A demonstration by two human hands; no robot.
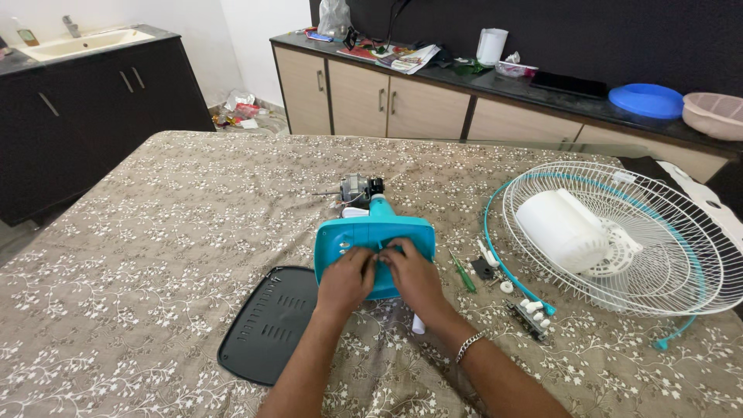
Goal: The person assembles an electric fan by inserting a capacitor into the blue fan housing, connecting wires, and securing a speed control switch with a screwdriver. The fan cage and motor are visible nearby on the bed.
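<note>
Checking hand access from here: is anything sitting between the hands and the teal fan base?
Nothing visible. Both the left hand and right hand already rest directly on the teal fan base; the black cover plate lies off to its left.

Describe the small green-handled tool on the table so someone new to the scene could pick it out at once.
Start at the white wire fan guard on the table's right side, then look toward the teal fan base under both hands. The screwdriver lies between them, beside small white and black parts; it alone is thin, straight and green.
</note>
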